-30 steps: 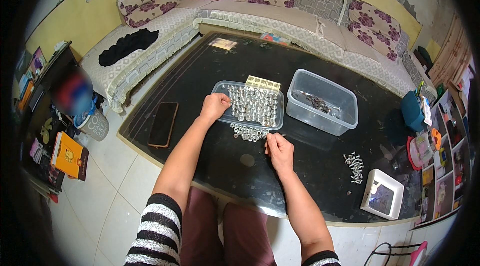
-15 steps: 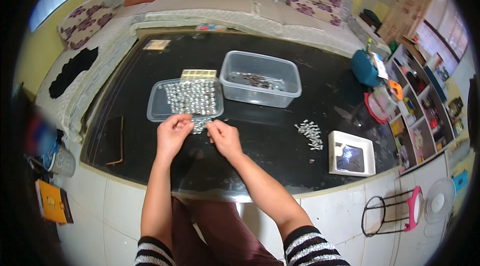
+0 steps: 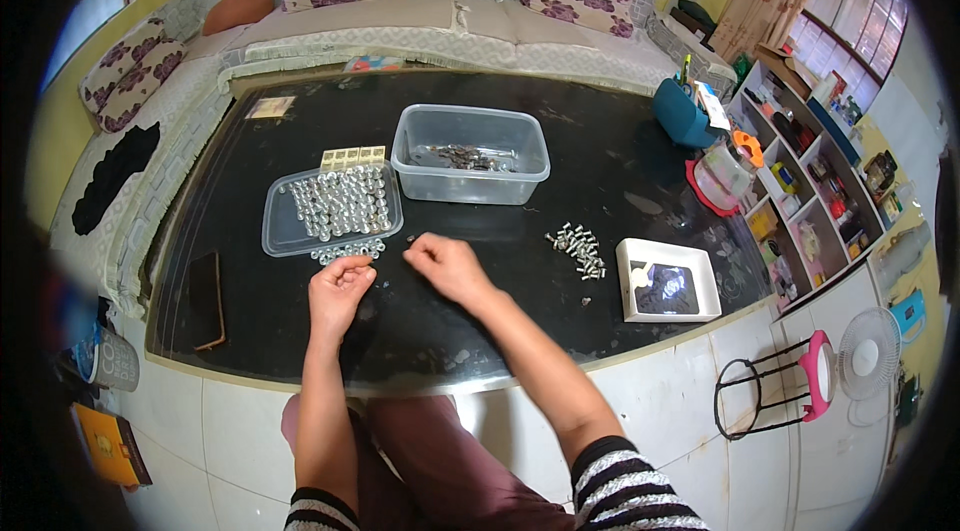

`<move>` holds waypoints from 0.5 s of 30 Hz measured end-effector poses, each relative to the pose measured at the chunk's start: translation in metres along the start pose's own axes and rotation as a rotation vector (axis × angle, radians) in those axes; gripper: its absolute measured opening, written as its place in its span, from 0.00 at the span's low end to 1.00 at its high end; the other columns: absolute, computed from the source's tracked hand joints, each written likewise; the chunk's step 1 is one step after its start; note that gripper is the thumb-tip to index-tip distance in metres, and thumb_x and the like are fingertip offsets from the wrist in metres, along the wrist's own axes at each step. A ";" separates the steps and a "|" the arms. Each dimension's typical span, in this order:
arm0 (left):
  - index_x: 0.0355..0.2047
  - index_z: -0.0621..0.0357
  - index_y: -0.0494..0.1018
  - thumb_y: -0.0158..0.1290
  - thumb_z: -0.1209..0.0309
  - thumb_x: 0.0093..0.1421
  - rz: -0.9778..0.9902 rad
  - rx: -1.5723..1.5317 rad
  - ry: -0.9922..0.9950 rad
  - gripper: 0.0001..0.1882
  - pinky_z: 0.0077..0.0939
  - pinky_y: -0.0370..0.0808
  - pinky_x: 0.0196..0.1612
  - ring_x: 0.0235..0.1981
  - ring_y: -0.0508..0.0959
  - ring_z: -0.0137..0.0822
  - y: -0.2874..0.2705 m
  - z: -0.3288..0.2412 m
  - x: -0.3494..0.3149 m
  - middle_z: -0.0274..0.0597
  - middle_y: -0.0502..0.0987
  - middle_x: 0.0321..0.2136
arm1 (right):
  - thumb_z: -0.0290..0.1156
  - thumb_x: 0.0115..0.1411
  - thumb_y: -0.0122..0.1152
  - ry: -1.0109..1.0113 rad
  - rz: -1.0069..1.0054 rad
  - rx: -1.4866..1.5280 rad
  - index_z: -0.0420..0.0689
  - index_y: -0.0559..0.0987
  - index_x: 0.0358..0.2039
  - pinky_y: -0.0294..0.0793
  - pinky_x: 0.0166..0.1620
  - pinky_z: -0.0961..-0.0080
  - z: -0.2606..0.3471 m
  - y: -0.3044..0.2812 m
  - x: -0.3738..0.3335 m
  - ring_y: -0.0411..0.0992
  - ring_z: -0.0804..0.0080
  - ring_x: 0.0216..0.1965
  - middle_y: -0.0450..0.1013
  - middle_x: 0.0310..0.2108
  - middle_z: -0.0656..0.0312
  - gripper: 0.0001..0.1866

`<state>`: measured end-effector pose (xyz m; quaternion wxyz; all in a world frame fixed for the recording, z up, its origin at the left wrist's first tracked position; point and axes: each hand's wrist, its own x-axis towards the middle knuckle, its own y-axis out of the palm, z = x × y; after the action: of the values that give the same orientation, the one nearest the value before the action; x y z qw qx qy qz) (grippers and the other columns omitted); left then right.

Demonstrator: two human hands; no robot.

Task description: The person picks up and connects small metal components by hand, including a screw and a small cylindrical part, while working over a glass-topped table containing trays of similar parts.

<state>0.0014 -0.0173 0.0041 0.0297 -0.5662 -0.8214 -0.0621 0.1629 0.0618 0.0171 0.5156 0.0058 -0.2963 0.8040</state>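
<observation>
I take the shallow, clear plastic tray (image 3: pixel 283 231) on the glossy black tabletop (image 3: pixel 420 341) as my landmark. Small, round, shiny silver metal pieces (image 3: pixel 340 203) sit in close rows over most of it, and a loose cluster of small silver metal bits (image 3: pixel 350 250) lies along its near edge. From my end, I see the left hand (image 3: pixel 342 293) just nearer than the tray, its fingertips beside that cluster; thumb and fingers are drawn together, but I cannot tell whether they pinch anything. The right hand (image 3: pixel 448 267) hangs off the tray's near right corner, apart from the cluster, fingers curled in toward the thumb; a tiny dark speck shows at the tips, and I cannot make out what it is. Right of the tray stands a deep, rectangular, clear plastic container (image 3: pixel 470 189); farther right lies a heap of short silver metal bolts (image 3: pixel 578 249).
</observation>
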 end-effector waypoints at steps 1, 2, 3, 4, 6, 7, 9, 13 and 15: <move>0.30 0.65 0.71 0.53 0.80 0.45 0.011 0.026 0.001 0.09 0.07 0.65 0.26 0.21 0.66 0.15 -0.002 -0.003 -0.001 0.30 0.71 0.21 | 0.32 0.45 0.54 -0.017 0.016 -0.062 0.40 0.71 0.21 0.66 0.26 0.71 -0.004 -0.015 0.001 0.69 0.60 0.23 0.68 0.20 0.53 0.09; 0.30 0.65 0.71 0.53 0.80 0.45 0.022 0.052 0.002 0.09 0.06 0.64 0.26 0.21 0.66 0.15 -0.003 -0.004 -0.001 0.29 0.70 0.21 | 0.32 0.44 0.54 -0.035 0.033 -0.124 0.40 0.72 0.20 0.67 0.28 0.71 -0.010 -0.032 0.001 0.69 0.60 0.24 0.69 0.21 0.54 0.08; 0.30 0.65 0.71 0.53 0.80 0.45 0.005 0.079 0.002 0.09 0.06 0.64 0.25 0.20 0.65 0.15 -0.005 -0.003 -0.002 0.28 0.70 0.20 | 0.31 0.43 0.54 -0.030 0.037 -0.243 0.40 0.72 0.20 0.67 0.30 0.70 -0.014 -0.050 0.002 0.69 0.60 0.26 0.69 0.22 0.54 0.07; 0.30 0.65 0.71 0.53 0.80 0.45 0.009 0.073 0.004 0.09 0.06 0.64 0.25 0.20 0.65 0.15 -0.005 -0.002 -0.001 0.28 0.70 0.20 | 0.30 0.43 0.54 -0.025 0.035 -0.367 0.41 0.72 0.20 0.67 0.32 0.69 -0.019 -0.070 0.002 0.68 0.59 0.27 0.69 0.23 0.54 0.06; 0.30 0.65 0.71 0.53 0.80 0.45 0.007 0.094 0.027 0.09 0.06 0.64 0.25 0.20 0.65 0.15 -0.006 -0.004 -0.001 0.28 0.70 0.19 | 0.28 0.42 0.54 0.049 0.013 -0.546 0.42 0.71 0.21 0.67 0.35 0.68 -0.034 -0.103 0.000 0.68 0.60 0.30 0.69 0.24 0.55 0.05; 0.30 0.65 0.71 0.53 0.80 0.45 0.006 0.091 0.029 0.09 0.06 0.64 0.25 0.20 0.65 0.15 -0.006 -0.003 0.000 0.28 0.70 0.19 | 0.28 0.41 0.55 0.072 0.014 -0.638 0.42 0.71 0.22 0.66 0.35 0.69 -0.041 -0.116 -0.001 0.68 0.61 0.30 0.69 0.24 0.56 0.06; 0.29 0.65 0.71 0.53 0.79 0.45 -0.009 0.093 0.007 0.08 0.07 0.64 0.25 0.20 0.65 0.15 -0.008 -0.002 0.001 0.28 0.70 0.19 | 0.28 0.40 0.56 0.131 0.014 -0.759 0.42 0.71 0.24 0.66 0.35 0.70 -0.048 -0.135 -0.006 0.68 0.62 0.31 0.69 0.25 0.56 0.08; 0.29 0.66 0.71 0.53 0.79 0.45 -0.055 0.101 0.006 0.08 0.07 0.64 0.25 0.19 0.65 0.15 -0.015 -0.003 0.001 0.28 0.70 0.19 | 0.28 0.42 0.55 0.261 0.060 -0.826 0.43 0.71 0.25 0.66 0.39 0.68 -0.052 -0.144 -0.008 0.66 0.60 0.37 0.68 0.28 0.57 0.08; 0.28 0.65 0.71 0.53 0.79 0.45 -0.080 0.126 0.043 0.08 0.08 0.64 0.25 0.20 0.66 0.15 -0.017 -0.002 0.005 0.29 0.70 0.19 | 0.29 0.42 0.55 0.253 0.072 -0.852 0.43 0.71 0.25 0.66 0.39 0.68 -0.060 -0.147 -0.008 0.66 0.60 0.37 0.68 0.28 0.56 0.08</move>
<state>-0.0160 -0.0193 0.0056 0.0806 -0.5284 -0.8448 -0.0238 0.3074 0.1271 0.0341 0.4758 -0.3161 -0.5356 0.6219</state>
